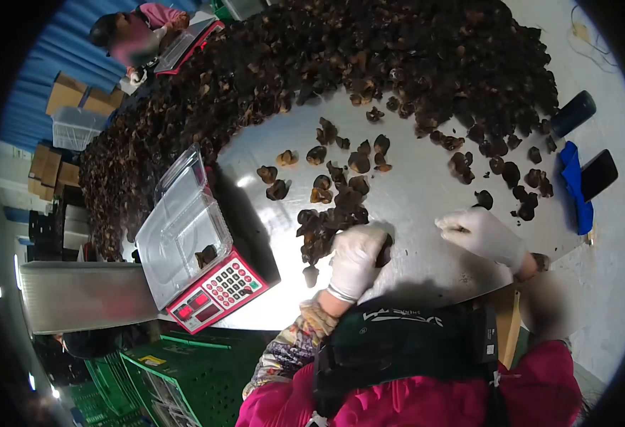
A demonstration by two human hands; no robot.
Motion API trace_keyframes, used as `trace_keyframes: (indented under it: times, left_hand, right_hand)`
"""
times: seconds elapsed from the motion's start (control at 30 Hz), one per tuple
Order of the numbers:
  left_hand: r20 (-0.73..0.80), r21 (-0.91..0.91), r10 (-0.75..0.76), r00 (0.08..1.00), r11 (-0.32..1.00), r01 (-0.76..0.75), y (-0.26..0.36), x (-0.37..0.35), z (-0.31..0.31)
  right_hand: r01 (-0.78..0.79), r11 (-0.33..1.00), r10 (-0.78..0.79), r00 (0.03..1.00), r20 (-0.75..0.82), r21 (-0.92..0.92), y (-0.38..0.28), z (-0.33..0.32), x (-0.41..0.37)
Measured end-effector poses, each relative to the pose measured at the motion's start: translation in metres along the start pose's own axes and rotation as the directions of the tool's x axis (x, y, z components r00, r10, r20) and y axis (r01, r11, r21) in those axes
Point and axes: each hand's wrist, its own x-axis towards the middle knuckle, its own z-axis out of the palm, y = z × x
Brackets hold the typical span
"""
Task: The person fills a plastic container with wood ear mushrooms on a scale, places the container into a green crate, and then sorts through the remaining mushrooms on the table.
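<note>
My left hand [357, 262], in a white glove, is curled round a dark, mushroom-like piece [384, 250] at the near end of a small cluster [319, 231] on the metal table. To its right, my gloved right hand [479, 233] hovers over the table with fingers bent together; whether anything is between them is hidden. A clear plastic box [188, 231] stands on a red and white digital scale [216, 292] to the left, with one dark piece [205, 256] inside. Loose pieces [358, 162] lie scattered beyond my hands.
A large heap of dark pieces [398, 50] covers the far side. A phone [600, 175], blue cloth [574, 186] and dark cylinder [573, 114] lie at right. Green crates [191, 377] stand lower left. Another person [159, 16] is beside a second scale [188, 46].
</note>
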Motion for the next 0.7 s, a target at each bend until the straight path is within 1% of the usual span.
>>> trace_keyframes:
  times: [0.03,0.07,0.1,0.13,0.17,0.2,0.23,0.27,0.33,0.37,0.4,0.43,0.47,0.53,0.57,0.6,0.67,0.7]
  left_hand:
    - [-0.216,0.034,-0.015,0.976,0.999,0.023,-0.018,-0.002,-0.005]
    - [-0.422,0.059,-0.022,0.906,0.997,0.051,-0.032,-0.003,-0.007]
    - [-0.609,0.236,0.078,0.79,0.968,0.086,-0.025,-0.008,-0.012]
    - [-0.549,0.261,0.094,0.831,0.963,0.063,-0.021,-0.014,-0.02]
    - [-0.428,0.259,0.147,0.892,0.965,-0.035,-0.015,-0.017,-0.023]
    - [-0.3,0.245,0.202,0.932,0.961,-0.13,-0.012,-0.021,-0.024]
    - [-0.144,0.297,0.211,0.967,0.941,-0.161,-0.012,-0.025,-0.012]
    - [-0.014,0.309,0.193,0.981,0.934,-0.179,-0.009,-0.028,-0.006]
    - [0.014,0.383,0.144,0.989,0.913,-0.139,-0.012,-0.031,0.008]
    - [-0.054,0.389,0.115,0.992,0.917,-0.085,-0.014,-0.033,0.01]
    - [-0.144,0.323,0.084,0.986,0.946,-0.033,-0.016,-0.034,0.01]
    - [-0.226,0.316,0.092,0.97,0.949,-0.017,-0.02,-0.035,0.009]
    - [-0.306,0.307,0.103,0.946,0.952,-0.004,-0.025,-0.036,0.008]
    - [-0.439,0.281,0.088,0.894,0.959,0.043,-0.032,-0.039,0.006]
    - [-0.494,0.232,0.07,0.866,0.971,0.055,-0.036,-0.042,0.006]
    - [-0.547,0.181,0.045,0.836,0.981,0.066,-0.04,-0.046,0.006]
    - [-0.612,0.207,0.05,0.79,0.974,0.098,-0.045,-0.057,0.006]
    - [-0.614,0.205,0.012,0.789,0.968,0.144,-0.044,-0.061,0.004]
  right_hand:
    - [-0.001,0.999,0.005,0.994,-0.11,0.037,-0.008,0.002,0.016]
    - [0.002,0.997,0.014,0.976,-0.218,0.073,-0.014,0.005,0.032]
    - [-0.061,0.997,0.07,0.96,-0.273,0.043,-0.015,0.009,0.05]
    - [-0.124,0.992,0.123,0.936,-0.329,0.017,-0.016,0.014,0.07]
    - [-0.214,0.973,0.162,0.893,-0.419,-0.08,-0.021,0.018,0.09]
    - [-0.309,0.937,0.187,0.841,-0.508,-0.166,-0.025,0.021,0.11]
    - [-0.334,0.932,0.217,0.826,-0.52,-0.141,-0.026,0.022,0.131]
    - [-0.357,0.927,0.245,0.811,-0.532,-0.117,-0.028,0.02,0.149]
    - [-0.397,0.893,0.198,0.771,-0.605,-0.214,-0.032,0.02,0.176]
    - [-0.394,0.889,0.179,0.769,-0.614,-0.234,-0.025,0.023,0.19]
    - [-0.356,0.904,0.143,0.773,-0.618,-0.236,-0.019,0.031,0.201]
    - [-0.214,0.933,0.016,0.827,-0.562,-0.288,-0.007,0.046,0.214]
    - [-0.069,0.941,-0.114,0.857,-0.502,-0.331,0.0,0.059,0.221]
    - [-0.037,0.892,-0.2,0.862,-0.465,-0.451,-0.038,0.094,0.216]
    - [0.104,0.868,-0.314,0.872,-0.375,-0.486,-0.056,0.106,0.202]
    - [0.245,0.828,-0.424,0.862,-0.276,-0.505,-0.072,0.112,0.187]
    - [0.41,0.829,-0.503,0.844,-0.185,-0.38,-0.088,0.118,0.171]
    - [0.496,0.825,-0.556,0.8,-0.225,-0.272,-0.087,0.116,0.169]
